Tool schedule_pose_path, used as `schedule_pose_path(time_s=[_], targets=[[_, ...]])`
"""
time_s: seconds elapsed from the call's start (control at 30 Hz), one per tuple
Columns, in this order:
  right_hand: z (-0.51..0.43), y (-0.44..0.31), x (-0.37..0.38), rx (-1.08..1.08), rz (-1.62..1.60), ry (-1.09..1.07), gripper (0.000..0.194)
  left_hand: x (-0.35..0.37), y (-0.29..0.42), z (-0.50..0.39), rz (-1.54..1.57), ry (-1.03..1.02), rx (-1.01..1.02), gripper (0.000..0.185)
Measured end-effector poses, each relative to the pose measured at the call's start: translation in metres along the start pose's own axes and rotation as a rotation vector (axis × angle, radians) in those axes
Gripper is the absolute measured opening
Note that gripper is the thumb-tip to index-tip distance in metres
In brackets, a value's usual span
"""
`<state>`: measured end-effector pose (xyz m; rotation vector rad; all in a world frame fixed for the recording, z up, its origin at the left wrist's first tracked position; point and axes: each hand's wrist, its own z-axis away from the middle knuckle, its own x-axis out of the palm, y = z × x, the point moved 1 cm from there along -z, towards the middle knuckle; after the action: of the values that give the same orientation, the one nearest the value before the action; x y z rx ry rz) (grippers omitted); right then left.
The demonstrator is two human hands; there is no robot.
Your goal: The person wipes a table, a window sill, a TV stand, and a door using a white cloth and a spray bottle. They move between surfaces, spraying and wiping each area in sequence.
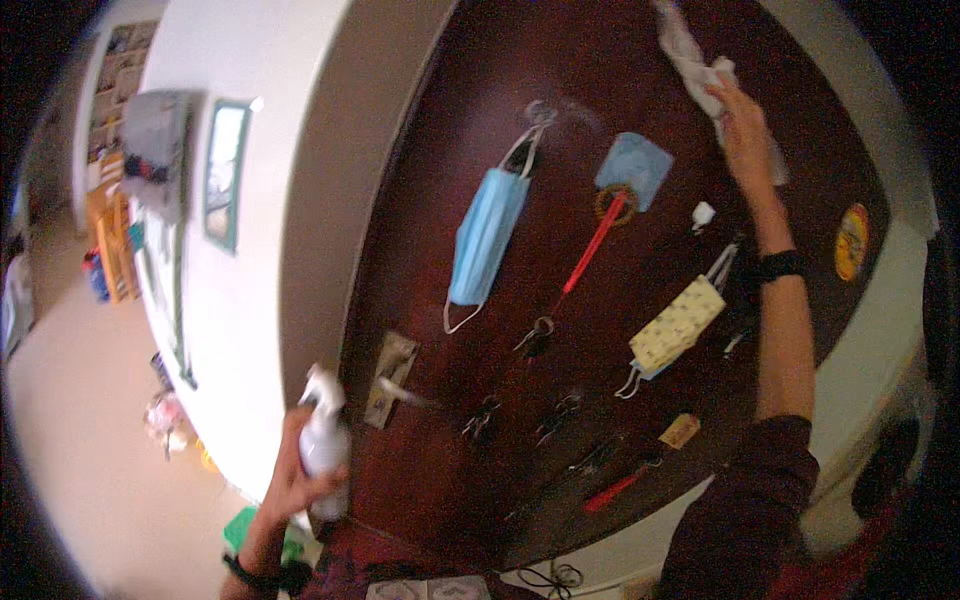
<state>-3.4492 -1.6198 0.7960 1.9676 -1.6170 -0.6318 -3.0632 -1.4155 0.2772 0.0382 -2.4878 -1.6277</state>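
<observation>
My left hand (287, 472) is wrapped around a white spray bottle (326, 450) at the lower left, near the metal door handle (391, 381). High on the dark red-brown door (450, 360), my right hand (742, 135) presses or holds a crumpled white cloth (686, 56) against the surface. Between the hands, a blue face mask (489, 236) dangles by its loop from a hook (540, 112). A yellow patterned mask (677, 319) hangs below my right forearm. Beside the blue mask is a light-blue square (636, 169) with a red cord (595, 244).
Several key bunches (536, 336) hang lower on the door, along with a red strap (616, 489) and a tan tag (680, 431). A yellow oval sticker (851, 241) is at the right. To the left, a white wall (247, 300) borders a room with wooden furniture (112, 240).
</observation>
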Motion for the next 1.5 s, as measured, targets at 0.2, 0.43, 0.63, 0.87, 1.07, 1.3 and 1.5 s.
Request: schedule_pose_path(time_s=[0.2, 0.43, 0.63, 0.87, 1.07, 1.3, 1.5], targets=[[0.024, 0.009, 0.022, -0.098, -0.181, -0.077, 0.045, 0.046, 0.092, -0.056, -0.087, -0.067, 0.295, 0.074], [0.058, 0.002, 0.001, -0.062, -0.055, -0.123, 0.046, 0.081, 0.114, -0.072, 0.086, 0.033, 0.121, 0.084], [0.070, 0.002, -0.007, -0.018, -0.117, -0.087, 0.043, 0.089, 0.102, -0.076, -0.173, 0.242, 0.293, 0.079], [0.116, -0.132, -0.056, 0.544, -0.903, -0.009, 0.040, 0.113, 0.101, -0.063, 0.247, 0.418, 0.205, 0.071], [0.271, -0.358, -0.094, 0.826, -1.864, -0.400, 0.037, 0.127, 0.078, -0.047, 0.351, 0.571, 0.202, 0.067], [0.302, -0.431, -0.126, 1.104, -2.129, -0.613, 0.079, 0.144, 0.074, -0.011, 0.308, 0.704, 0.012, 0.063], [0.319, -0.420, -0.130, 1.050, -2.670, -0.960, 0.068, 0.120, 0.078, 0.012, 0.446, 0.042, 0.234, 0.066]])
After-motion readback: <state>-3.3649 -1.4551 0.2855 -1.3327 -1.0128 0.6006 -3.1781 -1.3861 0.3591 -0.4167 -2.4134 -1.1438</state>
